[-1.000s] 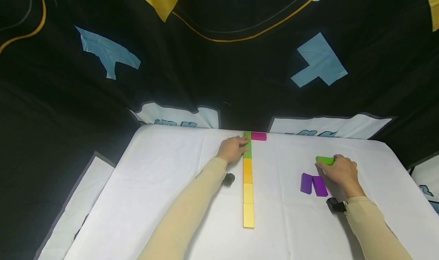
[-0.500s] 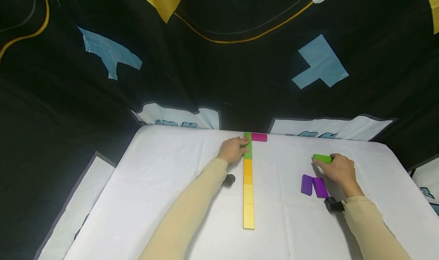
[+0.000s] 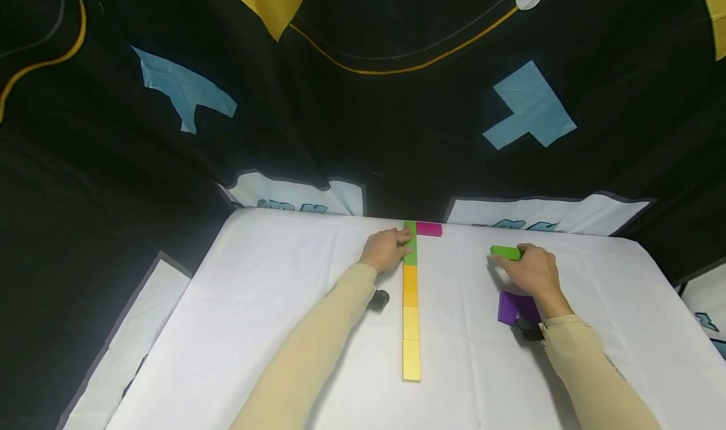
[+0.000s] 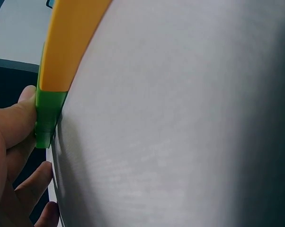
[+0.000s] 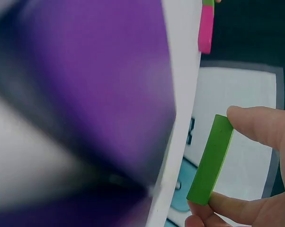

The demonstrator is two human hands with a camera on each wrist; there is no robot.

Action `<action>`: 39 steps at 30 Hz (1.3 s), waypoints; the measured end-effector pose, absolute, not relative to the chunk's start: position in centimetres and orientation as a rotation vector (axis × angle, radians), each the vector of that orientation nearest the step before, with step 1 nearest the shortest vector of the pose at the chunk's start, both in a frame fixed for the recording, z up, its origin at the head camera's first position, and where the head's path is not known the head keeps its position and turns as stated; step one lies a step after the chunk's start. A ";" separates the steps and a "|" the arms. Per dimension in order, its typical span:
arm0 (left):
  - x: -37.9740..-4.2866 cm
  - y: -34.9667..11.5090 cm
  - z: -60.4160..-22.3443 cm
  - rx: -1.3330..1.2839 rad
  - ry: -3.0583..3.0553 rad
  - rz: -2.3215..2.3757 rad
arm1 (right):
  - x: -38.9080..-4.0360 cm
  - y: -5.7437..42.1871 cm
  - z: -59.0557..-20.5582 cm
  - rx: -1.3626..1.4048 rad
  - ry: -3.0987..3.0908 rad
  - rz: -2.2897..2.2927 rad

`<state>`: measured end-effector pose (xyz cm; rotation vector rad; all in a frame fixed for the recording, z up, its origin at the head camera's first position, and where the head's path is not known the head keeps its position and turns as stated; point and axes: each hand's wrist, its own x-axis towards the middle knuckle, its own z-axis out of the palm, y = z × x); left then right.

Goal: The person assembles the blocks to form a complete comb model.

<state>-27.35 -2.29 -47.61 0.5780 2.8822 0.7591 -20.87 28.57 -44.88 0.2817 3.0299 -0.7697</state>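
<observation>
A column of flat blocks runs along the white table: green (image 3: 413, 253) at the far end, then orange (image 3: 410, 278), then pale yellow (image 3: 411, 359) nearest. My left hand (image 3: 383, 249) lies beside the far end, its fingers touching the green part from above, as the left wrist view also shows. A magenta block (image 3: 429, 229) sits crosswise against the green end's right side. Over on the right, my right hand (image 3: 534, 271) pinches a green block (image 5: 210, 160) by its two ends between thumb and fingers. The block is raised over the table in the right wrist view.
Two purple blocks (image 3: 507, 307) lie under my right wrist, partly hidden by the black wrist camera (image 3: 530, 330). The white table (image 3: 272, 260) ends at a black curtain (image 3: 363, 133) with blue and yellow shapes, close behind the green and magenta blocks.
My right hand has carried the green block leftward, and its wrist now covers part of the purple blocks. My left hand stays on the green end of the column.
</observation>
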 end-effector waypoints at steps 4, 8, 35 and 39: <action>-27.5 -2.4 -47.7 0.562 2.879 0.775 | -21.3 27.3 -44.8 0.232 3.042 -0.784; -27.4 -2.4 -47.9 0.550 2.874 0.786 | -21.7 26.1 -44.8 0.223 3.038 -0.801; -27.3 -2.2 -47.9 0.557 2.901 0.770 | -24.1 19.1 -45.5 0.230 3.046 -0.795; -27.4 -2.2 -48.1 0.569 2.907 0.773 | -24.4 18.4 -45.6 0.223 3.045 -0.784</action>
